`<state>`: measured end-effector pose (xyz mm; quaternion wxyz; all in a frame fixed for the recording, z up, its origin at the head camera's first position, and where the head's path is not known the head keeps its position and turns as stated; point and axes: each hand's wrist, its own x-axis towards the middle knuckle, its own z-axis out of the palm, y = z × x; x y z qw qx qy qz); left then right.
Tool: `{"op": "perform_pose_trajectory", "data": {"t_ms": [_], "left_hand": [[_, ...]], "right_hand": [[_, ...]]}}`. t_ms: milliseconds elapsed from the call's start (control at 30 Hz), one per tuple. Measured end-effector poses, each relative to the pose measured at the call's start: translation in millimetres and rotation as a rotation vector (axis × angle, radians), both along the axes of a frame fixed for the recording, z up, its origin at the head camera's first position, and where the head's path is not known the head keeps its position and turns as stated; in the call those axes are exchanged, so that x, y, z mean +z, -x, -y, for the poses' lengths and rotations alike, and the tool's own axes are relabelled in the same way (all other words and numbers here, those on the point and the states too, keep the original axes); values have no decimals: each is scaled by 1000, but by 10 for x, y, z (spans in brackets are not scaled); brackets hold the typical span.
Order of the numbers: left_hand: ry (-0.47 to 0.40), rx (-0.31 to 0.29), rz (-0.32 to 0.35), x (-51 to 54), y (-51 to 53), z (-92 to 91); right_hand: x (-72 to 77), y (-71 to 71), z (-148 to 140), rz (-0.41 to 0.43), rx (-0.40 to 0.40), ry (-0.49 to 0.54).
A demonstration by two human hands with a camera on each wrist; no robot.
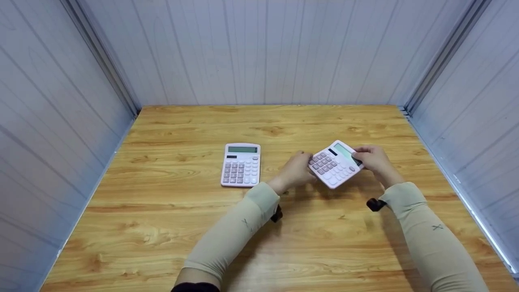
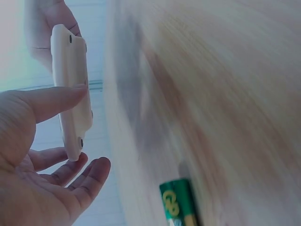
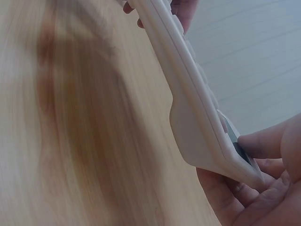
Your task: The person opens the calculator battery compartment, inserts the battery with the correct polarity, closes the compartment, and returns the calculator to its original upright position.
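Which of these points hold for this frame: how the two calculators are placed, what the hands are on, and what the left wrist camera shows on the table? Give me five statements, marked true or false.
1. The left hand and right hand both hold the same calculator. True.
2. That calculator lies flat on the table. False: it is tilted and held up off the table.
3. The other calculator has its display at the end farther from the person. True.
4. The held calculator's keys face down at the table. False: they face up in the head view.
5. The left wrist view shows a green battery marked GP. True.
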<state>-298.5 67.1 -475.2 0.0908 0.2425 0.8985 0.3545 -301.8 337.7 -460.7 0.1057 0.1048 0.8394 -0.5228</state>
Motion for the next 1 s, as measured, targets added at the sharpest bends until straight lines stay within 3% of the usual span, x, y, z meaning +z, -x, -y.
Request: {"op": "perform_pose_trajectory", "data": {"t_ms": [333, 600, 800, 1000], "left_hand": [[-6, -6, -45, 70, -42, 183], [-51, -37, -68, 91, -52, 351], [-31, -73, -199, 127, -68, 484], [39, -177, -441, 158, -94, 604]], "right_hand": [[82, -54, 116, -35, 5, 88], [173, -122, 268, -26, -24, 79], [217, -166, 403, -45, -31, 125], [247, -188, 509, -55, -30, 152]]}}
